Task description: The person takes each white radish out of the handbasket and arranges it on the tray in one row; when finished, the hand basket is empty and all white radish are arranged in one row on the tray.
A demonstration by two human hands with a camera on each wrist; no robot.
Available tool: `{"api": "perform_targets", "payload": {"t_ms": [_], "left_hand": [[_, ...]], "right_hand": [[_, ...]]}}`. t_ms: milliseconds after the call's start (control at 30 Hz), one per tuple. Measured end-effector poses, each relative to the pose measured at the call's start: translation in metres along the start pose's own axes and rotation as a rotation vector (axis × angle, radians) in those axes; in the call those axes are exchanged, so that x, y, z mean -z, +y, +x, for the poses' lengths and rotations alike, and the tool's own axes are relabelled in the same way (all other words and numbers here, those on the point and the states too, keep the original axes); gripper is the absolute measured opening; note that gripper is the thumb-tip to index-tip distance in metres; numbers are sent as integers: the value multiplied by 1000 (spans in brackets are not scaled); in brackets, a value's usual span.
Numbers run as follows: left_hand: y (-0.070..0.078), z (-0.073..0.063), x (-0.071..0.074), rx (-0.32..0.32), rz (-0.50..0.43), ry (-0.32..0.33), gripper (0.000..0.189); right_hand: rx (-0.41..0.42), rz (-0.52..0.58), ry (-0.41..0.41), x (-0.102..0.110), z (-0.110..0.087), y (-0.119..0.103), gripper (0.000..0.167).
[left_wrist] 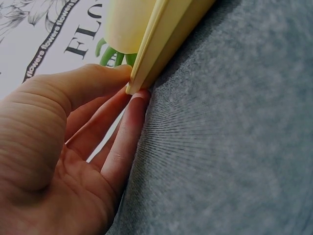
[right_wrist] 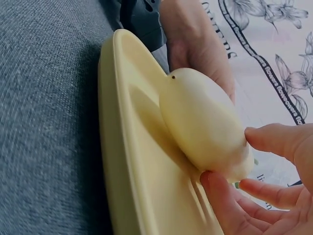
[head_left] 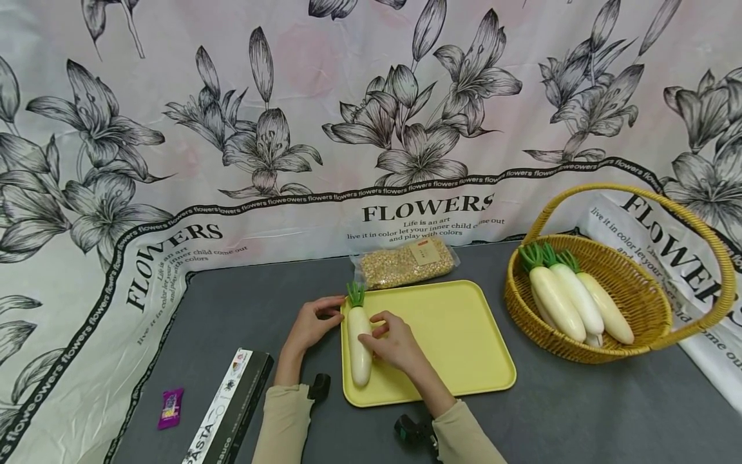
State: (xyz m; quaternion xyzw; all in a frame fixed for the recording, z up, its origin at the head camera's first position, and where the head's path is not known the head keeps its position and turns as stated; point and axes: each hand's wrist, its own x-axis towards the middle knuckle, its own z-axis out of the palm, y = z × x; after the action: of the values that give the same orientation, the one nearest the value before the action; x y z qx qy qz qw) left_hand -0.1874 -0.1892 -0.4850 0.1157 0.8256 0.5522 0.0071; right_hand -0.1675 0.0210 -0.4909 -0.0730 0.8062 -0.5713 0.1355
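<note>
A white radish [head_left: 359,351] with short green stems lies lengthwise along the left side of a yellow tray [head_left: 443,341]. My right hand [head_left: 398,345] holds the radish near its middle, thumb on one side and fingers on the other, as the right wrist view shows. At the tray's upper left edge is my left hand [head_left: 308,327]. In the left wrist view, its thumb [left_wrist: 100,78] lies on the tray rim [left_wrist: 146,54] and its fingertips touch the outside, pinching the edge close to the green stems.
A yellow wicker basket [head_left: 652,290] with several radishes [head_left: 556,303] stands at the right. Behind the tray lies a clear bag of yellowish grains [head_left: 394,265]. A black and white pasta box [head_left: 232,406] and a small purple packet [head_left: 171,408] lie at the left. Flower-printed cloth hangs behind.
</note>
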Motion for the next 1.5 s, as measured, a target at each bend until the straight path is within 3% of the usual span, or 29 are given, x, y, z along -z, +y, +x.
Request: {"api": "perform_targets", "payload": {"t_ms": [300, 533, 967, 1500], "left_hand": [[-2, 0, 0, 12, -6, 15, 38], [-2, -3, -1, 41, -3, 25, 37], [-2, -7, 2, 64, 12, 6, 37], [5, -4, -5, 72, 37, 31, 35]], "right_hand": [[-1, 14, 1, 7, 1, -3, 45], [-2, -1, 47, 28, 3, -6, 41], [8, -63, 125, 83, 4, -15, 43], [50, -94, 207, 164, -11, -27, 47]]}}
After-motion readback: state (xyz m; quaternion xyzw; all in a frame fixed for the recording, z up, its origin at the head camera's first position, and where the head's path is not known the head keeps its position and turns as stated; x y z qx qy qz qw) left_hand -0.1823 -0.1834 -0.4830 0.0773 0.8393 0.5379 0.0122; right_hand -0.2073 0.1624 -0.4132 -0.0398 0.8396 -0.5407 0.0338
